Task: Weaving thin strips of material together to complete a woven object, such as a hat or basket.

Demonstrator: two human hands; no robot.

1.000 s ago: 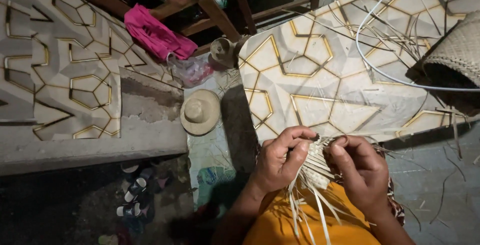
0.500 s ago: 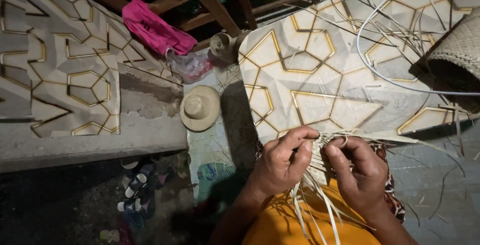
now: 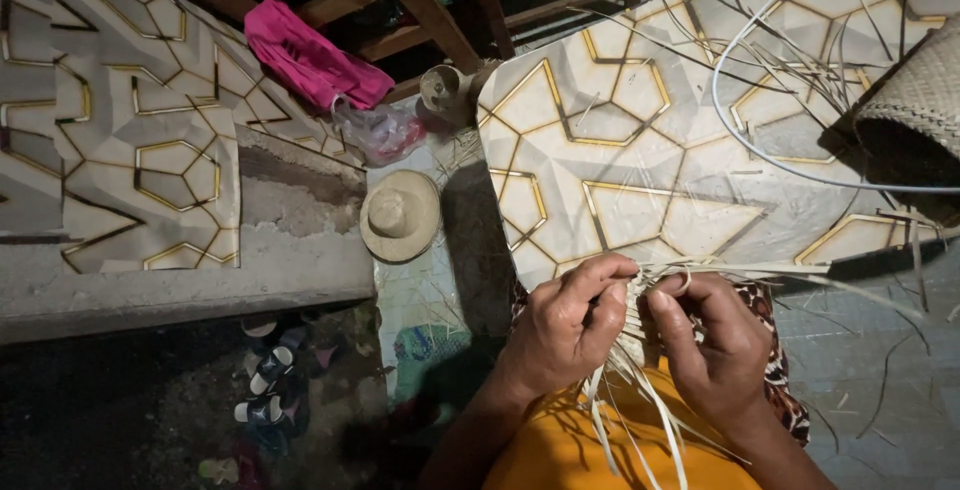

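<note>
A small piece of pale woven straw (image 3: 634,312) sits between both hands, over my orange-clad lap. My left hand (image 3: 566,324) pinches its left side with thumb and fingers closed on the strips. My right hand (image 3: 716,342) grips the right side, fingers curled over the weave. Loose pale straw strips (image 3: 640,420) hang down from the piece, and thin ones stick out to the right (image 3: 800,275).
A patterned mat with gold lines (image 3: 660,150) lies ahead, with scattered straw and a white cable (image 3: 740,140). A woven basket (image 3: 915,100) sits at the right edge. A straw hat (image 3: 400,216), pink cloth (image 3: 310,55), wooden chair legs and sandals (image 3: 265,390) lie to the left.
The view has shifted slightly downward. Both hands stay on the woven piece, fingers working the strips closer together.
</note>
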